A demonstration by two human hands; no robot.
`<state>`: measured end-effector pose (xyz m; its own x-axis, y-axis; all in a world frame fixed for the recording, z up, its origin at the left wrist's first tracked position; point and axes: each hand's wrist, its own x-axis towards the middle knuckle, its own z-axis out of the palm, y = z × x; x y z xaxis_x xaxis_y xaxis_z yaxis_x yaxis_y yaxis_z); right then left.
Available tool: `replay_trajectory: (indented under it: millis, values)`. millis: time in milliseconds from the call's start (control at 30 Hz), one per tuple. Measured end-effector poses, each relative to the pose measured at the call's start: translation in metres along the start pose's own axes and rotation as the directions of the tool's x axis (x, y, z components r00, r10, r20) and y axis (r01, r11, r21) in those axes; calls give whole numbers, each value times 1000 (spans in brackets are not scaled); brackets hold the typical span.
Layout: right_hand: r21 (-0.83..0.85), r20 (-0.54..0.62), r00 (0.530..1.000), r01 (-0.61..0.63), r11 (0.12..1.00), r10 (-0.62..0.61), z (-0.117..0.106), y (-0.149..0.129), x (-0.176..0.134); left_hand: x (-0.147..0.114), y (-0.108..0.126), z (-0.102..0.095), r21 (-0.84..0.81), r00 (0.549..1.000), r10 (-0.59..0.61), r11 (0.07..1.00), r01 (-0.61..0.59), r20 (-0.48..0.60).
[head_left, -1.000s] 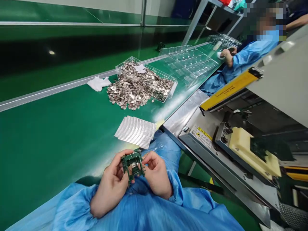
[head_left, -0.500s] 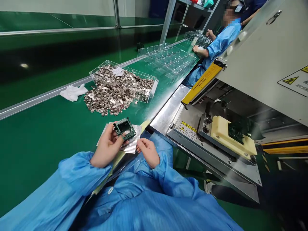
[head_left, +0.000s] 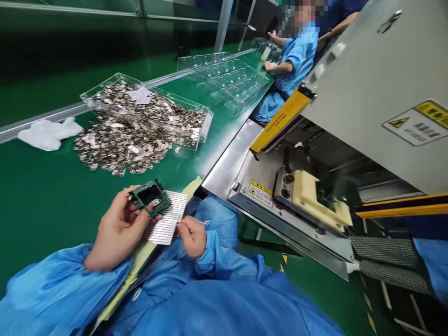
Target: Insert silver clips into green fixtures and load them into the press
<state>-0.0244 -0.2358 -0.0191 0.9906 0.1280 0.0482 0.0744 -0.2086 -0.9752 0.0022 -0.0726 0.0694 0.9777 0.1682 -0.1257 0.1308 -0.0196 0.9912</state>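
Note:
My left hand (head_left: 115,228) is closed around the edge of a dark green, square, frame-like part (head_left: 139,199) with a hollow middle, the thumb lying at its near side. Just under the part is a silvery sheet (head_left: 168,226) marked with close parallel stripes, partly covered by the hand and part. At the sheet's right edge my right hand (head_left: 194,238) is closed in a pinch, its fingertips touching that edge. Whether a small piece is also between those fingertips cannot be made out. Yellowish paper (head_left: 129,275) lies below the sheet, near my lap.
A clear tray (head_left: 206,123) overflows with small metal pieces (head_left: 122,144) on the green table. White cloth (head_left: 49,134) lies left, clear compartment trays (head_left: 227,77) beyond. A machine with a cream fixture (head_left: 308,196) stands right. A co-worker (head_left: 290,60) in blue sits farther back.
The view has shifted, so the table and machine appear farther left. Both hands keep the same hold; the green part has turned slightly over the sheet.

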Motion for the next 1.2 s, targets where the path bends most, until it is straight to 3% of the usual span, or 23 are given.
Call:
replay_trajectory:
  millis: [167,333,500,600,700,800,967,1200]
  values:
    - [-131,215,970,-83,988,110,-20,21,24,1,-1,1,-74,1000,-13,997,14,24]
    - [-244,238,951,-138,960,198,-29,31,41,0,-9,-2,-146,997,47,989,-38,64]
    - [-101,275,940,-178,979,200,-55,-8,36,-2,-18,-4,-174,987,118,980,-98,110]
    - [15,219,972,-85,996,80,-66,-51,34,-4,-18,-3,-154,981,149,980,-129,123]
    - [70,56,991,116,991,-120,-56,-84,37,-7,-17,0,-133,977,156,982,-137,143]
    - [76,-44,978,208,975,-205,-34,-97,43,-10,-16,1,-115,974,159,983,-142,159]
    - [-9,-78,968,239,971,-239,-8,-95,48,-11,-17,1,-85,964,212,976,-200,162]
    - [-54,-37,976,211,976,-213,-7,-96,50,-11,-18,1,-85,953,250,967,-239,169]
